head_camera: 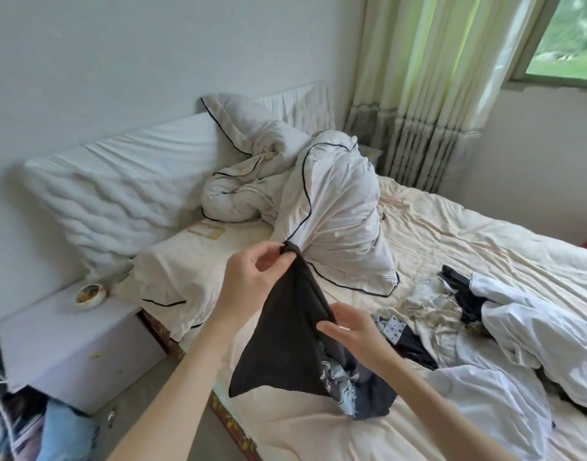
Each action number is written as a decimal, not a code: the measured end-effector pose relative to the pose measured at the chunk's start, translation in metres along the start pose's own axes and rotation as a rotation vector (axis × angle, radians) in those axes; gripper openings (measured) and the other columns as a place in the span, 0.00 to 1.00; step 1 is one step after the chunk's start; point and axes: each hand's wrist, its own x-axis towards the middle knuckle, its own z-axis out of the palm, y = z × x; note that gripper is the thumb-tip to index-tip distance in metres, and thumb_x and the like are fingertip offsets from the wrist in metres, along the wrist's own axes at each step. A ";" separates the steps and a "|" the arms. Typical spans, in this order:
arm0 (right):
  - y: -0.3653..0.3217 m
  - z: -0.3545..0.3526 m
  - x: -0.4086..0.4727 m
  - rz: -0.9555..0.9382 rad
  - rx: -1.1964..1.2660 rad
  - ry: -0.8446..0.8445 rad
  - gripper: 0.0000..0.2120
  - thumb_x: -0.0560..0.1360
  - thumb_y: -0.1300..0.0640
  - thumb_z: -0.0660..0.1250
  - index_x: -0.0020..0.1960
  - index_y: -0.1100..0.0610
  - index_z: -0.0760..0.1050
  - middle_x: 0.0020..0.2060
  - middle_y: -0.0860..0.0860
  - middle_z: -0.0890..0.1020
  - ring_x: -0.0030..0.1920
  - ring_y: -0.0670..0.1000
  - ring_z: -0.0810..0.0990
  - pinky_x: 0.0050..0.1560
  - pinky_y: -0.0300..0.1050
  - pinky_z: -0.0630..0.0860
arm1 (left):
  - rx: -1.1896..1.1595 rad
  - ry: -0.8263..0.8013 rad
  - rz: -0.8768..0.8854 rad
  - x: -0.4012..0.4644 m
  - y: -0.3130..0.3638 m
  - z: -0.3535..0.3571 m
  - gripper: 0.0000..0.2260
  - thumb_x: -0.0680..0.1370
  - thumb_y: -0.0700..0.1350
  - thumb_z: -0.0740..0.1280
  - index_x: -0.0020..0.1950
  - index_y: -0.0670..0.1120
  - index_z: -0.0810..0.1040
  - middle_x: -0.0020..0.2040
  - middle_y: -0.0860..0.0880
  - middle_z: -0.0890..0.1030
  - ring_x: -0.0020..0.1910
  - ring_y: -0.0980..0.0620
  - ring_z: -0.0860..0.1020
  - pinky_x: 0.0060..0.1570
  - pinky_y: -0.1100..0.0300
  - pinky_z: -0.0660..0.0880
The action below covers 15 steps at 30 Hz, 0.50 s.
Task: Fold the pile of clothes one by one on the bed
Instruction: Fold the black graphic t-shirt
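Above the bed (435, 234), your left hand (252, 277) pinches the dark garment (292, 344) hanging lengthwise downward, right hand (352, 331) spread beside it.

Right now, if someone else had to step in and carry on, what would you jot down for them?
Left hand: pinches the top corner of a dark garment, held up over the bed.
Right hand: fingers straight, touching the garment's side.
Pile: white, dark and patterned clothes, still jumbled on the bed to the right.
Done: no folded item in view.
Left: spread and fold the dark garment, then the pile, one by one.
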 end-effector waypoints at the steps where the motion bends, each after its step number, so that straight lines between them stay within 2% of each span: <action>1: 0.005 -0.001 0.002 -0.001 -0.081 -0.012 0.05 0.74 0.62 0.69 0.50 0.63 0.80 0.46 0.55 0.84 0.51 0.53 0.81 0.58 0.47 0.74 | -0.025 0.044 0.016 0.006 0.007 -0.008 0.04 0.74 0.42 0.71 0.42 0.51 0.82 0.37 0.56 0.84 0.39 0.61 0.80 0.42 0.69 0.75; 3: 0.016 -0.005 0.006 0.018 -0.257 -0.048 0.05 0.75 0.59 0.69 0.50 0.58 0.80 0.45 0.49 0.83 0.50 0.49 0.80 0.55 0.41 0.73 | -0.052 0.142 0.047 0.016 0.018 -0.026 0.05 0.75 0.42 0.71 0.41 0.51 0.81 0.34 0.58 0.82 0.37 0.63 0.78 0.40 0.72 0.73; 5: 0.023 -0.013 0.013 0.053 -0.402 -0.078 0.08 0.76 0.56 0.68 0.54 0.56 0.79 0.48 0.47 0.82 0.52 0.48 0.78 0.54 0.39 0.71 | -0.066 0.250 0.074 0.024 0.024 -0.043 0.06 0.75 0.41 0.70 0.40 0.50 0.80 0.31 0.61 0.80 0.34 0.66 0.77 0.39 0.73 0.72; 8: 0.017 -0.019 0.023 0.017 -0.483 -0.076 0.10 0.78 0.56 0.65 0.58 0.57 0.77 0.53 0.48 0.79 0.56 0.48 0.76 0.55 0.36 0.68 | -0.086 0.346 0.050 0.031 0.024 -0.061 0.05 0.76 0.41 0.69 0.41 0.50 0.79 0.32 0.59 0.81 0.37 0.63 0.78 0.45 0.68 0.76; 11: -0.006 -0.016 0.033 -0.057 -0.376 0.010 0.07 0.77 0.62 0.65 0.54 0.62 0.77 0.49 0.52 0.81 0.54 0.52 0.79 0.57 0.42 0.73 | 0.062 0.333 -0.055 0.037 0.014 -0.072 0.01 0.76 0.42 0.68 0.47 0.45 0.80 0.40 0.52 0.81 0.46 0.50 0.80 0.51 0.56 0.77; 13: -0.026 -0.016 0.040 -0.108 -0.317 0.091 0.06 0.76 0.64 0.66 0.52 0.63 0.77 0.46 0.52 0.81 0.51 0.53 0.80 0.55 0.45 0.75 | 0.359 0.304 -0.146 0.039 0.005 -0.079 0.09 0.76 0.42 0.68 0.56 0.42 0.78 0.49 0.48 0.81 0.54 0.46 0.78 0.54 0.57 0.73; 15: -0.047 -0.016 0.048 -0.161 -0.293 0.107 0.05 0.75 0.64 0.67 0.51 0.62 0.78 0.45 0.52 0.82 0.48 0.51 0.81 0.53 0.43 0.76 | 0.552 0.195 -0.139 0.034 0.000 -0.078 0.22 0.75 0.44 0.70 0.68 0.44 0.71 0.63 0.49 0.75 0.63 0.49 0.73 0.61 0.58 0.68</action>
